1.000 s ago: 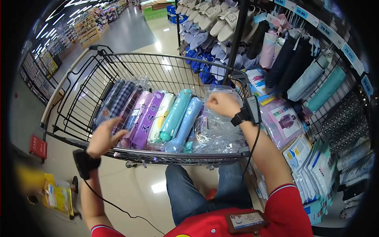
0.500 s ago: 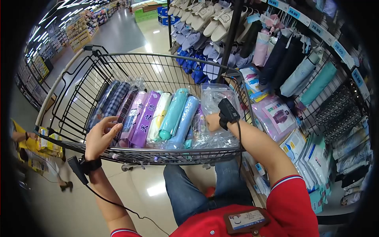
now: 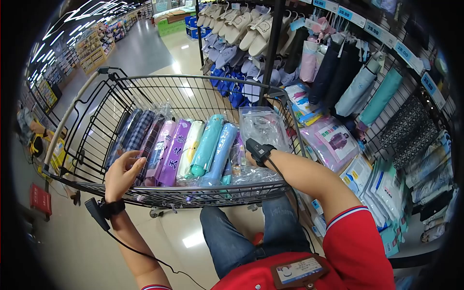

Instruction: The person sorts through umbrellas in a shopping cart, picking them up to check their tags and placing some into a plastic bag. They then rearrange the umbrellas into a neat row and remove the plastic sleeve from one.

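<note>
A wire shopping cart (image 3: pixel 203 189) holds a row of wrapped umbrellas: dark plaid ones at the left, then a purple one (image 3: pixel 175 154), a pale yellow one (image 3: pixel 191 145), a teal one (image 3: pixel 208 145) and a light blue one (image 3: pixel 223 152). My left hand (image 3: pixel 123 175) is at the cart's near left edge beside the plaid umbrellas, fingers apart, holding nothing. At the right end, my right hand (image 3: pixel 251 157) reaches in by clear plastic packaging (image 3: pixel 263 130). The wrist device hides most of it, so its fingers do not show.
Slippers (image 3: pixel 232 53) hang behind the cart. At the right, a rack holds umbrellas (image 3: pixel 382 96), a pink raincoat pack (image 3: pixel 333 140) and several white packs (image 3: pixel 382 193). Another person in yellow (image 3: pixel 43 150) is at the far left, near a red box (image 3: pixel 40 199).
The view has shifted, so the rack sits further left. My right hand has moved slightly left and down, and its wrist device now covers more of it. The red box has come into view.
</note>
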{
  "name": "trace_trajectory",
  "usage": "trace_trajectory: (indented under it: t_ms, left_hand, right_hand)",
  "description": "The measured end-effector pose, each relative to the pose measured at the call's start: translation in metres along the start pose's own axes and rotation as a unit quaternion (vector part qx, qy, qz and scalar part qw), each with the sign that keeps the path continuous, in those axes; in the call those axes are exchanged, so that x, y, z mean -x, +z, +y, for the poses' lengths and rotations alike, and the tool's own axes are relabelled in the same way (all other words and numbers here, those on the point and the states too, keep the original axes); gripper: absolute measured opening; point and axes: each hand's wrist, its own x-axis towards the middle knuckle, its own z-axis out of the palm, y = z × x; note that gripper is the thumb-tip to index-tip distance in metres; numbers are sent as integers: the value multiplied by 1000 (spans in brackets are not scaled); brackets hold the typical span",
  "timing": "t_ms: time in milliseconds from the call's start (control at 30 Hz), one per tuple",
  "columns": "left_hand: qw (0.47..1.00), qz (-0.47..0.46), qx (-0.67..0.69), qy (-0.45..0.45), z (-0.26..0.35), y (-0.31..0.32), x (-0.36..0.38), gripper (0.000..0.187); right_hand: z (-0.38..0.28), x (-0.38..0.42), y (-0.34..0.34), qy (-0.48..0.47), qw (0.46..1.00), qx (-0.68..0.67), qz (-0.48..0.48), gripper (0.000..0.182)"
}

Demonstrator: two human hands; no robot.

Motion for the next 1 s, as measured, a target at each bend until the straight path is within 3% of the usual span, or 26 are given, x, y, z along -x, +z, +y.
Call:
trace_trajectory:
  t_ms: [400, 500, 600, 667, 767, 833, 1000]
  left_hand:
    - [998, -19, 51, 10, -6, -1, -2, 44]
    - [998, -30, 63, 1, -5, -2, -1, 45]
    - [998, -28, 63, 10, -8, -1, -3, 45]
    - [997, -29, 65, 6, -7, -2, -3, 45]
    - [998, -23, 62, 1, -12, 3, -6, 44]
    - [995, -24, 94, -3, -12, 3, -5, 43]
    - [992, -22, 120, 9, -11, 4, -6, 39]
  right_hand:
    - [-30, 50, -51, 65, 994, -9, 87, 20]
    - [-35, 63, -59, 34, 989, 66, 130, 23]
    - [-58, 72, -77, 107, 977, 115, 143, 16]
    - [-52, 77, -87, 100, 975, 139, 144, 23]
    - [-22, 93, -102, 55, 974, 15, 219, 15]
    - [-53, 136, -144, 73, 975, 123, 168, 14]
    - [-71, 173, -155, 10, 965, 200, 172, 12]
